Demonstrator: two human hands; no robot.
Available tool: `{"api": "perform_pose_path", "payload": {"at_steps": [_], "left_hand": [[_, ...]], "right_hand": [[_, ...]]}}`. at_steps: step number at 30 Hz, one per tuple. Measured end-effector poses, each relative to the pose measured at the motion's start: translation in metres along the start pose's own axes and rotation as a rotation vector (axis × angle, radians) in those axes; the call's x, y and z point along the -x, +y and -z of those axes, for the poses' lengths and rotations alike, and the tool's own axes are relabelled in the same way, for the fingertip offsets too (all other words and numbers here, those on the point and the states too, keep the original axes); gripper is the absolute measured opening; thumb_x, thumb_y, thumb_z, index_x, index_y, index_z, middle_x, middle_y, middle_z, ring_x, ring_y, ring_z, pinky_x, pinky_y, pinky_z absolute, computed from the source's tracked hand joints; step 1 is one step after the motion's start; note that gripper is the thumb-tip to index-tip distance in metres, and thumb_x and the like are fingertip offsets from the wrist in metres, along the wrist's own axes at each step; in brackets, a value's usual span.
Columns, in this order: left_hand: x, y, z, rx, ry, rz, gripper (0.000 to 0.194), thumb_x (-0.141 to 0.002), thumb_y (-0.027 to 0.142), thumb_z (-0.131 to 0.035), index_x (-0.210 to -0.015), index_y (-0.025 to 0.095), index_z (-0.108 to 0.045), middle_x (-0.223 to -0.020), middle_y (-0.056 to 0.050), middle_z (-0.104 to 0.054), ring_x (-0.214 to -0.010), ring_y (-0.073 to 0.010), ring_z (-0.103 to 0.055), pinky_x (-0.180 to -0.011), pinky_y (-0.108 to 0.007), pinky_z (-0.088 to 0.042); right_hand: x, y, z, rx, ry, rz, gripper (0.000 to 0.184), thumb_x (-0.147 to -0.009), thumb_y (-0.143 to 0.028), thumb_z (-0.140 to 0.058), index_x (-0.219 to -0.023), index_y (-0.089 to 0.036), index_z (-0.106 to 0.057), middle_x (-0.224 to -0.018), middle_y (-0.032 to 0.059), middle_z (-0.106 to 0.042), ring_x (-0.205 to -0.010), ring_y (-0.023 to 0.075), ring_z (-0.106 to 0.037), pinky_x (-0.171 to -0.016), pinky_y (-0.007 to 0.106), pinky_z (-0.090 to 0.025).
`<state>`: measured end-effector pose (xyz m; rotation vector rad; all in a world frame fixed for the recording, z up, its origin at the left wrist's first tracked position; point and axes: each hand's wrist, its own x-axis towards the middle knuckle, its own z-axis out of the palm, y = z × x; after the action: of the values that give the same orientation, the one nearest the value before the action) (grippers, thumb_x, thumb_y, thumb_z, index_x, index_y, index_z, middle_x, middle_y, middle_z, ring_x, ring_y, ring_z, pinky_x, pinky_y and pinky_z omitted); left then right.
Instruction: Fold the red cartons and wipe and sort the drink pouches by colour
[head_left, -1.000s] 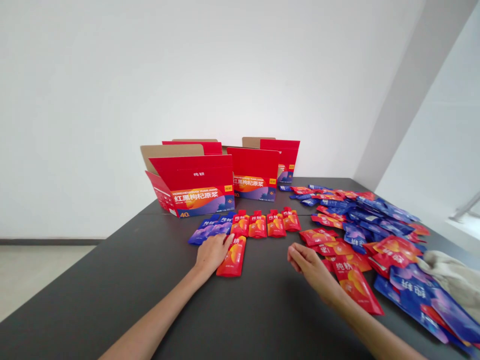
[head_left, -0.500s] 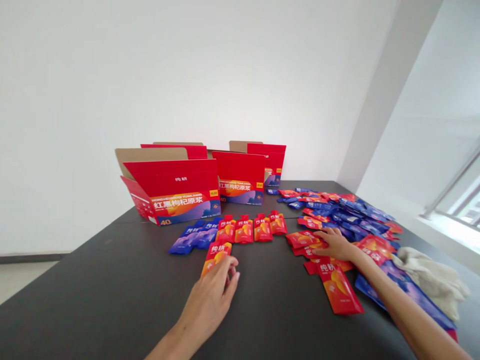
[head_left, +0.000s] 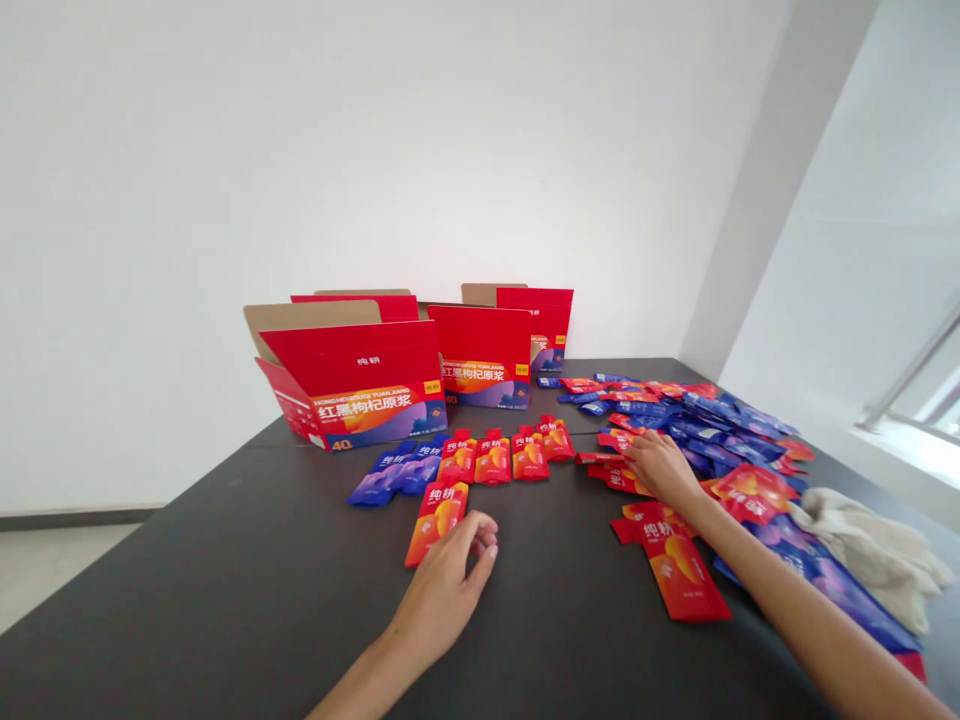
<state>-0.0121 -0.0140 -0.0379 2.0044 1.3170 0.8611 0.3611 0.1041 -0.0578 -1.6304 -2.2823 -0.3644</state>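
Note:
My left hand (head_left: 450,575) rests low over the table, fingers loosely curled and thumb apart, with nothing in it. Just beyond its knuckles a red pouch (head_left: 435,522) lies flat. At the edge of the pile, my right hand (head_left: 664,468) pinches a red pouch (head_left: 596,458) that is tilted on edge; its fingertips are partly hidden. Under that hand lies another red pouch (head_left: 621,478). Nearer to me is a larger-looking red pouch (head_left: 681,570). A row of several red pouches (head_left: 493,458) and two blue pouches (head_left: 381,476) lies beyond my left hand.
Open red cartons (head_left: 375,405) stand at the back left, with another carton (head_left: 480,355) beside them. A mixed heap of blue and red pouches (head_left: 712,430) covers the right side. A beige cloth (head_left: 874,560) lies on the dark table (head_left: 247,590) near its right edge.
My left hand has drawn back to the right, uncovering the red pouch. My right hand has tipped up a red pouch from the near edge of the heap. The view has shifted slightly.

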Motion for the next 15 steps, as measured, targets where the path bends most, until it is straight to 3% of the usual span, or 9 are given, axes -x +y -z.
{"api": "perform_pose_path", "payload": {"at_steps": [3,7,12,15], "left_hand": [[-0.003,0.001,0.002,0.19,-0.008,0.04,0.02,-0.092,0.036,-0.049,-0.101,0.02,-0.055,-0.104,-0.008,-0.062,-0.097,-0.0221,-0.06,-0.09,-0.038,-0.046],[-0.006,0.003,0.002,0.613,-0.117,0.208,0.032,-0.094,0.044,-0.049,-0.113,0.02,-0.056,-0.122,-0.011,-0.06,-0.113,-0.0243,-0.057,-0.092,-0.038,-0.048],[-0.005,0.011,-0.002,1.028,-0.283,0.322,0.044,-0.097,0.049,-0.042,-0.126,0.019,-0.057,-0.138,-0.014,-0.054,-0.13,-0.0262,-0.048,-0.1,-0.041,-0.044],[-0.001,0.02,-0.005,1.109,-0.427,0.302,0.045,-0.095,0.05,-0.05,-0.128,0.021,-0.058,-0.131,-0.012,-0.061,-0.125,-0.0254,-0.053,-0.1,-0.04,-0.044]], "right_hand": [[0.01,-0.005,0.015,-0.033,0.167,0.029,0.031,-0.096,-0.022,-0.044,-0.089,-0.017,-0.074,-0.09,0.0132,-0.067,-0.092,0.026,-0.052,-0.083,0.04,-0.04],[0.033,-0.031,0.045,-0.136,0.359,0.11,0.027,-0.095,-0.024,-0.048,-0.105,-0.022,-0.073,-0.105,0.0101,-0.068,-0.093,0.0233,-0.051,-0.085,0.039,-0.042],[0.056,-0.118,0.084,-0.489,0.533,0.29,0.025,-0.087,-0.008,-0.057,-0.093,-0.028,-0.072,-0.106,0.004,-0.066,-0.097,0.0218,-0.049,-0.082,0.037,-0.042],[0.062,-0.172,0.087,-0.65,0.569,0.273,0.03,-0.085,-0.004,-0.057,-0.084,-0.03,-0.073,-0.114,0.0023,-0.059,-0.102,0.0225,-0.047,-0.084,0.039,-0.039]]}}
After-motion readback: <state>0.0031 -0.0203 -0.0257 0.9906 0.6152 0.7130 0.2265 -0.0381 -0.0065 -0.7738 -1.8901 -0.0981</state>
